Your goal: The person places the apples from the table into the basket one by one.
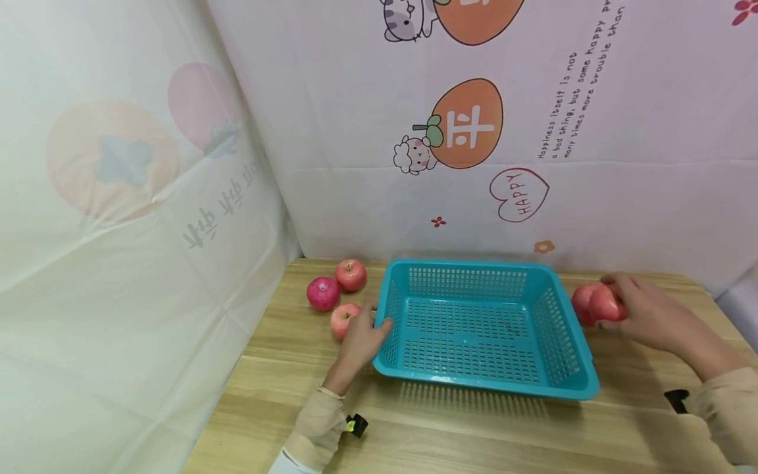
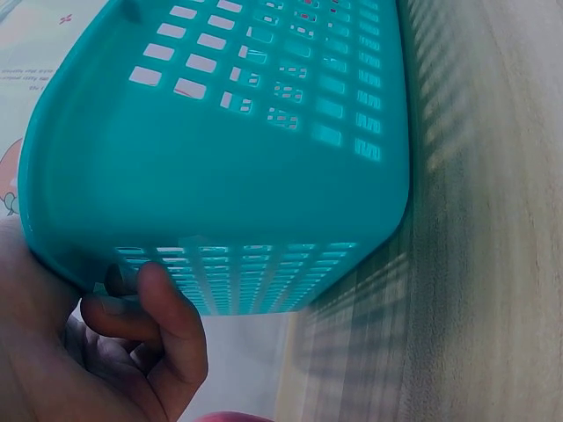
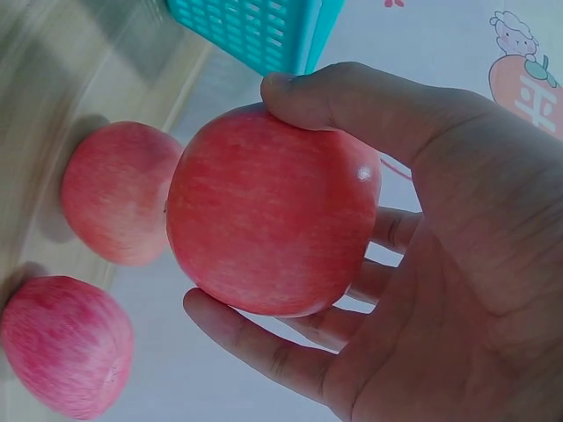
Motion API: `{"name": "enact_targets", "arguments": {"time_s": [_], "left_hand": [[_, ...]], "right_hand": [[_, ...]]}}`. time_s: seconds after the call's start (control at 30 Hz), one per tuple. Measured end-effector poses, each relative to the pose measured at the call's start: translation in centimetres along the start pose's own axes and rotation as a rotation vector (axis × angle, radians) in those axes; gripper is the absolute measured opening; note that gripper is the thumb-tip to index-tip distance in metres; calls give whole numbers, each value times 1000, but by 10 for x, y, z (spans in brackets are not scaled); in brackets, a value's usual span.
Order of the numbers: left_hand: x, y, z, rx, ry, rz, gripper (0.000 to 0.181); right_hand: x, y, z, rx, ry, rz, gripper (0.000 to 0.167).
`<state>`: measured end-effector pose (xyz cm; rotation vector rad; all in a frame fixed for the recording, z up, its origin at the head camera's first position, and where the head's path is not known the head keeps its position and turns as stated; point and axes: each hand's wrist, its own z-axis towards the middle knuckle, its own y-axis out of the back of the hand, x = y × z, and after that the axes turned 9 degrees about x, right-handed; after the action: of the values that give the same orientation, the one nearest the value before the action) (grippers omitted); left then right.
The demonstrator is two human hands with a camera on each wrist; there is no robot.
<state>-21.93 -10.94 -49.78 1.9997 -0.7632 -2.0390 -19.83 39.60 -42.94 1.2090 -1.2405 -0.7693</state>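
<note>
White printed cloth backdrop [image 1: 515, 138], pale cloth sheet [image 1: 136, 289] at left, wood-grain table [image 1: 462, 438] below.

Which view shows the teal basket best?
Head view: it frames the full basket, with its rim, floor and inner walls. The left wrist view shows outer walls close up, cut off, with the left hand at the rim; the right wrist view catches only part of it along the top edge.

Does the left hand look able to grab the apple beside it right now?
Probably not yet: the left hand grips the basket. Letting go would likely free it; the apple lies close.
</note>
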Motion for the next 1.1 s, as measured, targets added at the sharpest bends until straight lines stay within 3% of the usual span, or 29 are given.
{"name": "enact_targets", "arguments": {"time_s": [1.1], "left_hand": [[1, 1, -1, 8, 3, 9, 31]], "right_hand": [[29, 23, 9, 38, 1, -9, 90]]}}
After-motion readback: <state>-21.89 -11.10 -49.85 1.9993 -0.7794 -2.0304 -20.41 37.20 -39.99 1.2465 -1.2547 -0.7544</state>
